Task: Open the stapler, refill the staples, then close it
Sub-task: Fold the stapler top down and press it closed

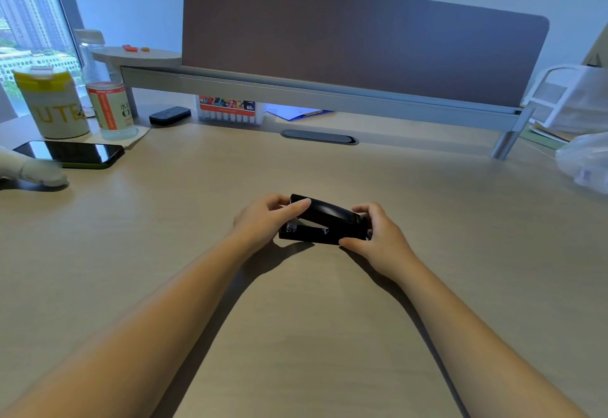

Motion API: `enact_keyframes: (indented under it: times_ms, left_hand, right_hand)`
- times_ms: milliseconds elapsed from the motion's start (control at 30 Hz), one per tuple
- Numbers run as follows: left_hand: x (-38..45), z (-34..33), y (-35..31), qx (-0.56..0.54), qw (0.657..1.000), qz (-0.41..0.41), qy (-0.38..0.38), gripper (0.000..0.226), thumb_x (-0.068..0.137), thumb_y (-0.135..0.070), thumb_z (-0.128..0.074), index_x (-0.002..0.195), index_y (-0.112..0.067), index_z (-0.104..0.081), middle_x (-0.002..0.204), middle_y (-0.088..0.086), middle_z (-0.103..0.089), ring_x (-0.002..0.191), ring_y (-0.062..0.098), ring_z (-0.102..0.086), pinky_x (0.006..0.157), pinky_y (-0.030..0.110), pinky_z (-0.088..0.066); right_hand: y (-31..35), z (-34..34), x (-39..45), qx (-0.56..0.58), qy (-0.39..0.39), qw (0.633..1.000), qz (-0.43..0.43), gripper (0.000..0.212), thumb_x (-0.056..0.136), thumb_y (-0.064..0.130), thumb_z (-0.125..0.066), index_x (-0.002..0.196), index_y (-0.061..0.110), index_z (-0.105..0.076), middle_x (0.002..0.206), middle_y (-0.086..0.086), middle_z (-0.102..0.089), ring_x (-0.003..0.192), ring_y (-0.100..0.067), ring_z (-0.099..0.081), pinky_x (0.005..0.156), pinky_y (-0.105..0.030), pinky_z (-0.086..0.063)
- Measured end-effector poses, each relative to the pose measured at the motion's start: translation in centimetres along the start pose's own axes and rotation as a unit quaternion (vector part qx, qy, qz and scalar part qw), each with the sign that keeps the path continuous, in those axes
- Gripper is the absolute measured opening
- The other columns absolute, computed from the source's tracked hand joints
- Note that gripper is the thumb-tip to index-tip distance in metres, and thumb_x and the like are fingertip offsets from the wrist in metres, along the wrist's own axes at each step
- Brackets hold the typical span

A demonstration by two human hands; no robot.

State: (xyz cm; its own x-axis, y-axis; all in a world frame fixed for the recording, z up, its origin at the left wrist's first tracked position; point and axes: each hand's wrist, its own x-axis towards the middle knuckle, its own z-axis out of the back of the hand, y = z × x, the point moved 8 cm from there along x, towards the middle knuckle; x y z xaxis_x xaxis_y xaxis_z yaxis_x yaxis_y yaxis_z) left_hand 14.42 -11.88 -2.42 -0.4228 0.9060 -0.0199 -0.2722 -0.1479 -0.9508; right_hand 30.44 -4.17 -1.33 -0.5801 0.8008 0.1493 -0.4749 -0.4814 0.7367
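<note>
A black stapler [324,220] lies on the wooden desk [296,302] in the middle of the view, its front end pointing left and its top arm slightly raised from the base. My left hand [263,220] grips the front end, thumb on the top cover. My right hand [375,233] holds the rear end, fingers around the hinge and thumb at the base's near side. A bit of metal shows at the stapler's mouth. No loose staples are visible.
At the far left stand a yellow-lidded cup [52,104] and a water bottle [108,95], with a black phone [72,152] lying in front. A marker box [230,108], a small black case [169,115] and a blue folder [296,112] sit under the partition shelf. A plastic bag [585,164] lies at right.
</note>
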Motion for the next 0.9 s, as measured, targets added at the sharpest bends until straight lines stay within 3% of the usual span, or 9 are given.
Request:
enact_keyframes:
  times_ms: [167, 300, 433, 533, 633, 767, 900]
  left_hand:
    - [0.2, 0.1, 0.1, -0.003, 1.000, 0.002, -0.029, 0.035, 0.049, -0.059, -0.063, 0.071, -0.032, -0.063, 0.087, -0.001, -0.069, 0.096, 0.025, -0.063, 0.095, 0.049, -0.047]
    - [0.6, -0.3, 0.0, -0.003, 1.000, -0.005, -0.013, 0.010, 0.074, -0.030, -0.065, 0.076, -0.025, -0.056, 0.081, -0.002, -0.061, 0.086, 0.020, -0.060, 0.071, 0.030, -0.048]
    - [0.5, -0.5, -0.2, 0.009, 1.000, -0.008, 0.004, 0.017, 0.078, -0.027, -0.061, 0.090, -0.019, -0.052, 0.082, -0.004, -0.057, 0.079, 0.010, -0.055, 0.063, 0.021, -0.041]
    - [0.4, -0.3, -0.3, 0.037, 0.999, -0.008, 0.009, 0.024, 0.079, -0.035, -0.058, 0.093, -0.016, -0.053, 0.084, -0.006, -0.058, 0.086, 0.016, -0.055, 0.068, 0.026, -0.042]
    - [0.1, -0.5, -0.2, 0.050, 0.998, -0.021, 0.031, 0.029, 0.077, -0.029, -0.062, 0.101, -0.016, -0.053, 0.095, -0.002, -0.060, 0.098, 0.021, -0.057, 0.082, 0.029, -0.043]
    - [0.0, 0.2, -0.2, 0.226, 0.972, -0.063, 0.016, 0.046, 0.070, -0.023, -0.071, 0.110, -0.013, -0.053, 0.116, 0.007, -0.059, 0.111, 0.023, -0.051, 0.094, 0.036, -0.042]
    - [0.7, 0.5, -0.2, 0.317, 0.944, -0.087, -0.003, 0.037, 0.072, -0.031, -0.068, 0.103, -0.014, -0.060, 0.111, 0.010, -0.062, 0.104, 0.025, -0.051, 0.091, 0.043, -0.044]
  right_hand:
    - [-0.5, -0.1, 0.0, -0.005, -0.012, 1.000, 0.001, 0.049, 0.075, 0.016, -0.066, 0.116, 0.012, -0.040, 0.115, -0.010, -0.055, 0.099, -0.023, -0.049, 0.082, -0.031, -0.039]
    - [-0.6, -0.1, 0.2, -0.008, -0.018, 1.000, 0.002, 0.049, 0.075, 0.017, -0.066, 0.117, 0.012, -0.041, 0.120, -0.011, -0.055, 0.108, -0.026, -0.051, 0.087, -0.031, -0.039]
    - [-0.6, -0.1, 0.1, -0.007, -0.017, 1.000, 0.001, 0.048, 0.076, 0.017, -0.066, 0.117, 0.012, -0.041, 0.121, -0.011, -0.055, 0.108, -0.025, -0.050, 0.087, -0.031, -0.039]
    - [-0.6, 0.0, 0.0, -0.012, -0.014, 1.000, 0.000, 0.048, 0.075, 0.015, -0.066, 0.117, 0.011, -0.041, 0.121, -0.011, -0.055, 0.106, -0.023, -0.050, 0.085, -0.029, -0.039]
    - [-0.9, 0.2, 0.0, -0.023, -0.011, 1.000, -0.012, 0.050, 0.074, 0.015, -0.067, 0.118, 0.010, -0.042, 0.123, -0.011, -0.054, 0.112, -0.025, -0.050, 0.092, -0.034, -0.042]
    - [-1.6, 0.7, 0.1, -0.078, -0.014, 0.996, -0.032, 0.044, 0.074, 0.023, -0.067, 0.112, 0.010, -0.050, 0.118, -0.013, -0.055, 0.113, -0.029, -0.048, 0.098, -0.048, -0.042]
    - [-1.6, 0.7, 0.5, -0.122, -0.010, 0.992, -0.024, 0.037, 0.076, 0.029, -0.064, 0.108, 0.012, -0.055, 0.114, -0.012, -0.057, 0.110, -0.029, -0.046, 0.095, -0.045, -0.040]
